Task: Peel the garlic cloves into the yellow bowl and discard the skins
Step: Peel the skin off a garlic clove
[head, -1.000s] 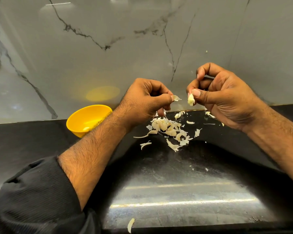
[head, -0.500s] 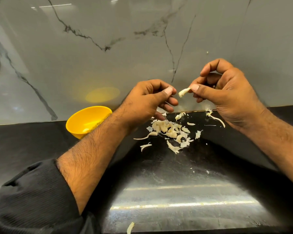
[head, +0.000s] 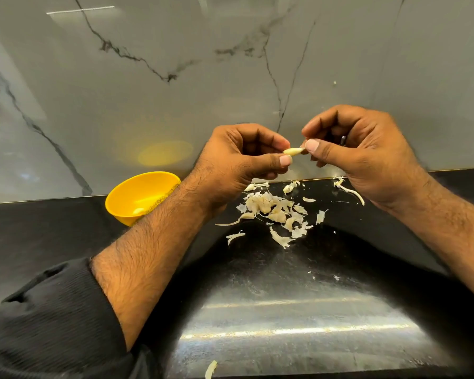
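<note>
Black polished countertop fills the near half of the view, glossy with streaks of reflected light. At its front edge lies a single scrap of skin. From the lower left a black sleeve is pushed back above a bare forearm. Farther in, a loose pile of garlic skins is scattered over the counter, with thinner shreds trailing to the right under the right wrist. Above the pile the two hands meet. The left hand has its fingers curled, thumb and forefinger pinching one end of a pale garlic clove. The right hand, fingers likewise curled, pinches the clove's other end with thumb and forefinger. The clove lies roughly level between them, off the counter. To the left, near the back edge and partly hidden by the left forearm, sits the yellow bowl, with a pale piece inside. Behind everything rises a grey marble wall with dark veins.
</note>
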### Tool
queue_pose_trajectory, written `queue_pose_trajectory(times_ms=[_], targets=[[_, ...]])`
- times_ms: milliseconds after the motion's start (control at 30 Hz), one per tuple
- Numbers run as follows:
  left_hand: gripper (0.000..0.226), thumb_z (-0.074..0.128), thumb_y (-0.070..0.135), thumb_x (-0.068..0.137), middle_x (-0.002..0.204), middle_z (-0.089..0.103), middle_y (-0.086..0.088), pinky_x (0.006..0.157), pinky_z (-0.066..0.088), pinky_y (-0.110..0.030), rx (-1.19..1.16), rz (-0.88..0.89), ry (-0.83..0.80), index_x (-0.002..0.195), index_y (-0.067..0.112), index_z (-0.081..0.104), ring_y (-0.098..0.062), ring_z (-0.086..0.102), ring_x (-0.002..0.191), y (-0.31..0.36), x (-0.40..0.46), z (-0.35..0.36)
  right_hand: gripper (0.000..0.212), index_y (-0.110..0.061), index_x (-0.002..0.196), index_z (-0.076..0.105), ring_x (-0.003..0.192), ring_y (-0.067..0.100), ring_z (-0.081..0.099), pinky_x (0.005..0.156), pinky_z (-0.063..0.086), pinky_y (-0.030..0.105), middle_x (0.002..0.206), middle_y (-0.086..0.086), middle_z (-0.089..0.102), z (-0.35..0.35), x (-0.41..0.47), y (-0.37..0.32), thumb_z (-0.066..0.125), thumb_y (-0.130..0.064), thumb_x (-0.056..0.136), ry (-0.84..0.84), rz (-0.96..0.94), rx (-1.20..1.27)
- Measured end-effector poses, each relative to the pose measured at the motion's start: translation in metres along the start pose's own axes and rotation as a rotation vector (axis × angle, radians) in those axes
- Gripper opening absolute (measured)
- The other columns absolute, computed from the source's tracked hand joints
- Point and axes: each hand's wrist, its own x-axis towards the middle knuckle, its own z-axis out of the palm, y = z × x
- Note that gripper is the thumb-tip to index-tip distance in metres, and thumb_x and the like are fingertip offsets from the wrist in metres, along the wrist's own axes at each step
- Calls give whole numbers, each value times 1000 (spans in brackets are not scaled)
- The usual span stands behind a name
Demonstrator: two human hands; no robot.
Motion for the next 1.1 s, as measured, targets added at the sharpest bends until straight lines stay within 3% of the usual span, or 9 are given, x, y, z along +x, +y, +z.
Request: queue_pose_trajectory(times_ms=[200, 367, 467, 600, 800, 1100], targets=[[23, 83, -1, 85, 98, 80, -15, 82, 66, -38, 93, 87, 30, 107, -1, 76, -25, 78, 89, -3, 2, 0, 21, -16, 100, 80, 73, 17, 73, 68, 61, 27, 84, 3, 78, 6, -1, -6, 74, -35, 92, -99, 86, -98], [19, 90, 14, 84, 91, 80, -1, 76, 61, -25, 307, 218, 64, 100, 8, 81, -13, 77, 85, -5, 2, 4, 11, -15, 93, 80, 64, 9, 70, 62, 57, 21, 75, 0, 76, 7, -2, -6, 78, -25, 92, -60, 70, -134], [18, 90, 16, 85, 90, 80, 2, 80, 65, -33, 363, 276, 62, 100, 8, 82, -15, 78, 85, -5, 2, 8, 7, -12, 86, 80, 59, 11, 67, 59, 56, 24, 68, 4, 74, 9, -2, -6, 78, -16, 92, -19, 65, -89], [17, 87, 10, 86, 95, 81, -3, 86, 66, -38, 320, 311, 59, 102, 5, 81, -16, 79, 90, -4, 0, 9, 18, -11, 76, 78, 54, 18, 61, 55, 52, 28, 61, 10, 67, 10, -2, -7, 75, -7, 93, -2, 134, 66], [17, 82, 4, 90, 95, 80, -12, 85, 66, -44, 174, 307, 14, 105, -2, 78, -28, 78, 88, 1, -2, 13, 16, -9, 73, 79, 58, 30, 55, 55, 46, 33, 58, 12, 61, 5, -2, -11, 75, -20, 83, -26, 214, 250], [15, 79, 0, 92, 96, 78, -20, 81, 63, -39, 11, 299, -4, 105, -7, 76, -31, 74, 84, 5, -7, 19, 22, -11, 63, 74, 50, 16, 45, 59, 39, 36, 64, 9, 64, 10, -5, -17, 67, -10, 84, -57, 267, 546]])
